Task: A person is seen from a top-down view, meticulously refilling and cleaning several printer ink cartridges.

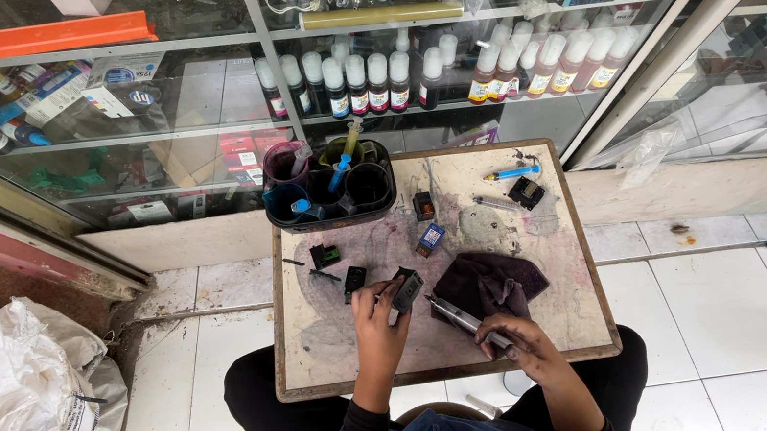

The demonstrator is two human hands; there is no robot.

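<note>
Here, hard to make out: small dark parts (325,256) near the desk (575,319)'s left edge. Behind its far edge, white-capped bottles (378,82) with coloured labels. Left hand (375,322), raised above the near edge, fingers clamped on a black cartridge (407,292). Right hand (517,341), at the near right corner, closed around a slim tool (461,317), beside a dark cloth (491,282).

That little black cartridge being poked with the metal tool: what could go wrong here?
1. The tool in the right hand points toward the left hand holding the cartridge; a slip might jab a finger.
2. The stained tabletop suggests ink could spill again.
3. The loose cartridges nearby might get knocked off.
</note>
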